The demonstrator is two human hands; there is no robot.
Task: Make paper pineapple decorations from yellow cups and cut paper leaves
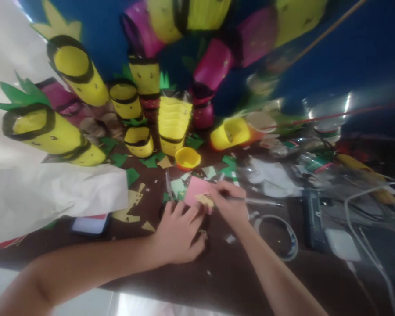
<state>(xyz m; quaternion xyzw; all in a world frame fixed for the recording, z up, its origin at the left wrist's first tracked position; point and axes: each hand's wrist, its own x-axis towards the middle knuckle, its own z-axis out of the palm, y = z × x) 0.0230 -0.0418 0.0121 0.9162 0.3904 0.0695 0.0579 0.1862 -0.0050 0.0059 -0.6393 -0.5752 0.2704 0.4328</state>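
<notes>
On the dark table, a pink paper (197, 188) lies under a small pale yellow paper piece (204, 200). My right hand (229, 199) is closed around a thin pen (256, 202), its tip end at the yellow piece. My left hand (181, 230) rests on the table at the lower left of the pink paper, fingers spread, fingertips by the paper's edge. Scissors (168, 184) lie just beyond my left hand, partly hidden by it.
Yellow containers with faces (174, 120) stand behind, near a small yellow cup (187, 159). Green scraps (132, 176) are scattered about. At left are a white sheet (85, 186) and a phone (89, 225); at right, a tape roll (294, 243) and cables (349, 210).
</notes>
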